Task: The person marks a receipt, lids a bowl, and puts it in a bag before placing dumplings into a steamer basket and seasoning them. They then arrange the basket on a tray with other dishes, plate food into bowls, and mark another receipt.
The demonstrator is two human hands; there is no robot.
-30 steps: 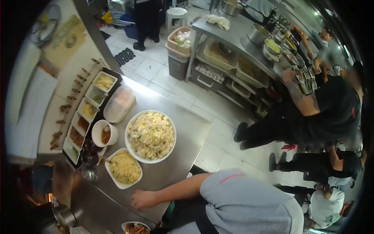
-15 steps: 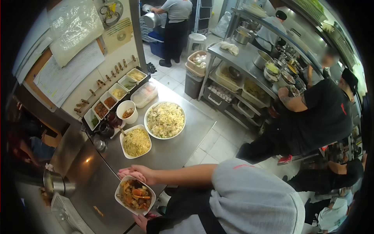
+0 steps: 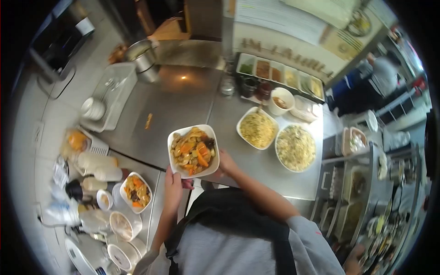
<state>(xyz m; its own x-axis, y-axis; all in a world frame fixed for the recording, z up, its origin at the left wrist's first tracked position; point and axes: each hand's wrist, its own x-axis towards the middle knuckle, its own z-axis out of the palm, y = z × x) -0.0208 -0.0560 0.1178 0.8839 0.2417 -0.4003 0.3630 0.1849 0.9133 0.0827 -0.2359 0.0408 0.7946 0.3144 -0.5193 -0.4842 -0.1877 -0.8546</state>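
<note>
A white squarish bowl (image 3: 170,156) of stir-fried vegetables with carrot pieces is held up over the steel counter. My left hand (image 3: 175,184) grips its lower left edge, the fingers partly tucked under the base. On the opposite side my right hand (image 3: 223,164) holds the bowl's right wall, with most of its fingers hidden behind it. To the right on the counter stand a bowl of yellow crumbly food (image 3: 257,130) with a spoon handle in it and a round bowl of pale rice-like food (image 3: 295,149).
A second bowl of vegetables (image 3: 136,192) sits at lower left, near sauce bottles (image 3: 98,166) and white tubs (image 3: 124,227). Further back are a grey bin (image 3: 120,91), a metal pot (image 3: 143,57) and a row of condiment trays (image 3: 279,75). A person (image 3: 382,75) stands at far right.
My view has swung left, bringing the bottles, tubs and second vegetable bowl into sight. The held bowl has come round in front of my body, still between both hands.
</note>
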